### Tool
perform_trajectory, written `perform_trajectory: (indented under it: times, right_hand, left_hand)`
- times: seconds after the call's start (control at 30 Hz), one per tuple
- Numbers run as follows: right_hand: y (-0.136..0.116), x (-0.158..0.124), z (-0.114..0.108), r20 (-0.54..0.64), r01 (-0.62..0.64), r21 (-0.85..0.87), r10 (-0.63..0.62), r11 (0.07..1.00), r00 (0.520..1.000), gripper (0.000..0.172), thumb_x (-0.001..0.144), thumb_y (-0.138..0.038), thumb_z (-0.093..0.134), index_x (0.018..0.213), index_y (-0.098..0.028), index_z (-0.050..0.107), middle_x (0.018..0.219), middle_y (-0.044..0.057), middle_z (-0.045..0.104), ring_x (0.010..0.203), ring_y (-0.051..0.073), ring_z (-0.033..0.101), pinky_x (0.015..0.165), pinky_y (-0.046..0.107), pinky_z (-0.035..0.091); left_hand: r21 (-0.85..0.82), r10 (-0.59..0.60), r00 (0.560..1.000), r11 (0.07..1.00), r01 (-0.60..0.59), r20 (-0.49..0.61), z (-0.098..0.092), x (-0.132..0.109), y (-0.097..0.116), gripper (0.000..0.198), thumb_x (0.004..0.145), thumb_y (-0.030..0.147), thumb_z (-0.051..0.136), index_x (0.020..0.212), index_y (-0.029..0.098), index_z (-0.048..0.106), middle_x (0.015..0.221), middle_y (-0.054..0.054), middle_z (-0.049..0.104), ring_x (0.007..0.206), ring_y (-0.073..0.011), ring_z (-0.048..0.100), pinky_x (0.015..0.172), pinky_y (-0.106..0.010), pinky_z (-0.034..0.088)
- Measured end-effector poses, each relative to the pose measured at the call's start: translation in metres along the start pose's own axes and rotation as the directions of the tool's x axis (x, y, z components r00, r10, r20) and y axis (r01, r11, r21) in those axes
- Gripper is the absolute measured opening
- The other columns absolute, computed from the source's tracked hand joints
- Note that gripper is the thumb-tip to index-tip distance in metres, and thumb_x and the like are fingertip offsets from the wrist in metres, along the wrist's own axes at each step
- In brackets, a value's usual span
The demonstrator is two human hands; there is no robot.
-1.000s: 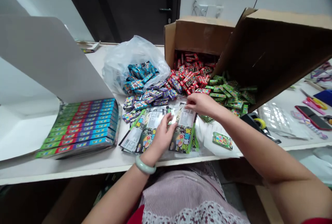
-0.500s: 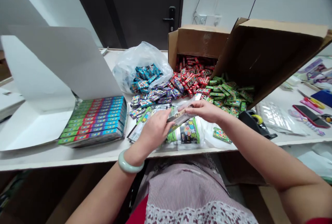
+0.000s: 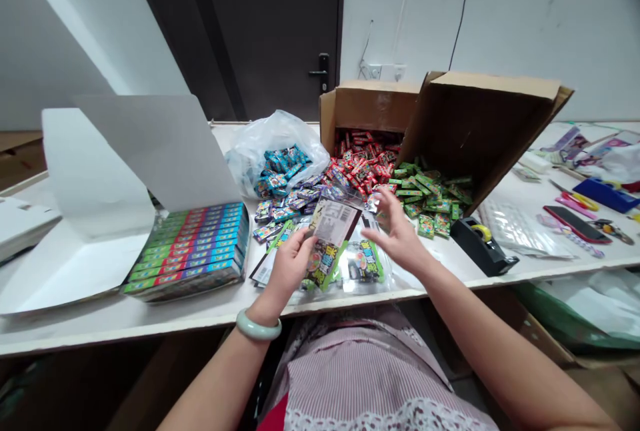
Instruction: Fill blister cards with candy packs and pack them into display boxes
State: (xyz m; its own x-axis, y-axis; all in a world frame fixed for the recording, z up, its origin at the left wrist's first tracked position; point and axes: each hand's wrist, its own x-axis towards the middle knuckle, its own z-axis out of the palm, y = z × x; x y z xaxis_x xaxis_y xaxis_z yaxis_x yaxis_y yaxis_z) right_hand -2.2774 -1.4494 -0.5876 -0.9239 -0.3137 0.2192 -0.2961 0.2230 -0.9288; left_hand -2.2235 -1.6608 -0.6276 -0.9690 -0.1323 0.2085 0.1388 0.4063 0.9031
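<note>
Head view:
- left hand [image 3: 289, 268] grips packet [image 3: 327, 244] by near edge, raised tilted above worktop [image 3: 150, 324]
- right hand [image 3: 400, 241] open, fingers spread, just right of packet, apparently not touching
- risk: one-hand grip slips, packet drops onto loose packets [image 3: 363, 261]
- risk: right hand catches green boxes [image 3: 425, 201], knocking them toward tape dispenser [image 3: 483, 244]

Fine print on the glossy printed candy packet [image 3: 333, 228] is way too tiny to read, and the brown cardboard box [image 3: 370, 108] is partly blocked by its big open flap [image 3: 475, 128].
</note>
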Motion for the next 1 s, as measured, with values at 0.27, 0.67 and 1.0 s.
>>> perform_trajectory:
  times: [0.27, 0.67, 1.0]
  right_hand:
    - [0.012, -0.017, 0.037, 0.266, -0.390, 0.321, 0.312, 0.863, 0.912, 0.041, 0.062, -0.050, 0.078, 0.064, -0.018, 0.052, 0.056, -0.005, 0.056, 0.052, 0.010, 0.054, 0.052, 0.025, 0.048]
    - [0.033, -0.007, 0.058, 0.192, -0.384, 0.197, 0.349, 0.902, 0.917, 0.044, 0.059, -0.051, 0.077, 0.058, -0.020, 0.046, 0.049, -0.007, 0.050, 0.047, 0.009, 0.047, 0.048, 0.023, 0.038]
    - [0.037, -0.038, 0.063, 0.395, -0.406, 0.050, 0.355, 0.912, 0.847, 0.030, 0.067, -0.034, 0.074, 0.089, -0.017, 0.063, 0.081, 0.001, 0.067, 0.074, 0.016, 0.061, 0.068, 0.030, 0.049]
  left_hand:
    - [-0.790, -0.309, 0.920, 0.487, 0.371, 0.241, 0.020, -0.013, -0.005, 0.035, 0.071, 0.039, 0.075, 0.095, 0.015, 0.068, 0.082, -0.005, 0.074, 0.070, -0.0183, 0.068, 0.069, -0.030, 0.054]
    - [-0.852, -0.384, 0.909, 0.411, 0.323, 0.159, 0.018, -0.023, -0.020, 0.036, 0.072, 0.038, 0.076, 0.098, 0.016, 0.065, 0.084, -0.002, 0.073, 0.071, -0.0144, 0.068, 0.067, -0.025, 0.053]
    - [-0.769, -0.404, 0.881, 0.473, 0.431, 0.245, 0.014, -0.044, -0.033, 0.037, 0.066, 0.030, 0.081, 0.095, 0.016, 0.062, 0.078, -0.001, 0.072, 0.060, -0.0095, 0.064, 0.053, -0.017, 0.046]
